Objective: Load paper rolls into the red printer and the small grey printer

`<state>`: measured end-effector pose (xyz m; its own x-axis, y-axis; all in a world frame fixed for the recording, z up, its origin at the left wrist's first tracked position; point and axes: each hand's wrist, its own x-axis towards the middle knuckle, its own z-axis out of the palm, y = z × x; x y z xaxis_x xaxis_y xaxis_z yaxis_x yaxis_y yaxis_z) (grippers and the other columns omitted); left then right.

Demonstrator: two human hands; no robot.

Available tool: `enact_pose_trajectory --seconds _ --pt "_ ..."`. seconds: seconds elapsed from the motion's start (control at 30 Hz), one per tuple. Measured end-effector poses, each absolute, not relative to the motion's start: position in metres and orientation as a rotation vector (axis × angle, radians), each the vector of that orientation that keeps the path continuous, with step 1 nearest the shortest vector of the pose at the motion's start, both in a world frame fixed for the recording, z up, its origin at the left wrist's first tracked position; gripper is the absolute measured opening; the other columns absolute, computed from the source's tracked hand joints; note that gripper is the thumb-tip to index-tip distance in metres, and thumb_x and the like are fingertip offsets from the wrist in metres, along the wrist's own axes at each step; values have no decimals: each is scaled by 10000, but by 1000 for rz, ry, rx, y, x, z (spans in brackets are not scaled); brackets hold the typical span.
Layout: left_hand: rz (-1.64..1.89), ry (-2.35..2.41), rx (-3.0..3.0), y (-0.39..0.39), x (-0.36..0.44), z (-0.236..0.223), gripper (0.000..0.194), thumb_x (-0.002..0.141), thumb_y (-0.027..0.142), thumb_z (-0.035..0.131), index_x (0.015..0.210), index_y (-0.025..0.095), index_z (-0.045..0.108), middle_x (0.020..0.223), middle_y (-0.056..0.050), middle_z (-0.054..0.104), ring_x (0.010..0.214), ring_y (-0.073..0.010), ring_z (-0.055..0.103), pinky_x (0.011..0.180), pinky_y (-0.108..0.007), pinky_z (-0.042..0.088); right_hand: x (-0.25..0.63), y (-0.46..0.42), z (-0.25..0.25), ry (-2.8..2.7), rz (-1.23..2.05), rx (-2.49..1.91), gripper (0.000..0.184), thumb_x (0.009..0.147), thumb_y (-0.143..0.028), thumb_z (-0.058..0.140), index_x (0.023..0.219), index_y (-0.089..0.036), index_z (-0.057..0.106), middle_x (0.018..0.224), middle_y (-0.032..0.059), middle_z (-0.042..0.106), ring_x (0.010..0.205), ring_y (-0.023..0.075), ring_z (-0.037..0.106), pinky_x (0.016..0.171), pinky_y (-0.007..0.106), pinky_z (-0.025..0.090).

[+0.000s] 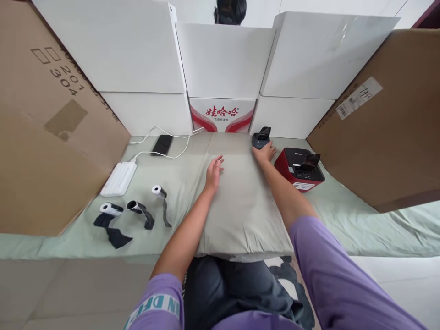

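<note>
My right hand (264, 152) is wrapped around a small dark printer-like device (260, 140) at the back of the cloth-covered table. A strip of black film (264, 133) sticks up from that device. My left hand (214, 171) hovers over or rests on the cloth near the middle, holding nothing, its fingers loosely apart. To the right of my right hand stands a red and black box-shaped printer (299, 168), with another black strip (310, 161) coming out of its top.
Three small rolls, a left one (111, 209), a middle one (134, 206) and a right one (159, 191), trail black strips. Behind them lie a white power bank (119, 179), a cable (178, 156) and a black phone (162, 145). White boxes (225, 59) and brown cardboard (385, 128) wall the table.
</note>
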<state>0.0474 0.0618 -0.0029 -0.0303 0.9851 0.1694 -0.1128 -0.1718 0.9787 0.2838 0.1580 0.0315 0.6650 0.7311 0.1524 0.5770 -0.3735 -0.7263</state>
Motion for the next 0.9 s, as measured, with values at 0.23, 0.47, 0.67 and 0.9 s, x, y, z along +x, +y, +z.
enact_pose_trajectory --seconds 0.23,0.47,0.67,0.9 --pt "1362 1329 1458 60 47 3 380 1003 216 538 1313 203 757 1423 -98 732 1358 -235 665 1154 -370 524 231 75 21 -1259 247 -1739 929 695 -391 807 1492 -149 397 1401 217 417 1366 414 452 1214 572 358" --pt "1155 1553 1701 51 32 8 496 938 106 601 1396 232 742 1176 -79 835 1038 -223 785 1024 -328 573 168 -4 6 -1397 446 -1664 941 678 -489 824 1449 -168 392 1391 220 449 1389 430 445 1200 634 382" --pt "1146 1520 1736 54 30 4 487 939 119 618 1395 239 739 1085 -62 850 837 -166 746 926 -287 579 189 10 3 -1365 554 -1660 680 814 -531 666 1379 -217 457 1408 202 503 1388 416 451 1188 676 363" --pt "1165 1486 1694 61 29 -6 449 959 170 624 1388 230 744 1062 -53 850 734 -154 704 877 -309 600 224 39 -7 -1428 764 -1486 440 786 -299 514 1225 -267 511 1110 68 549 1069 280 567 1144 550 428"
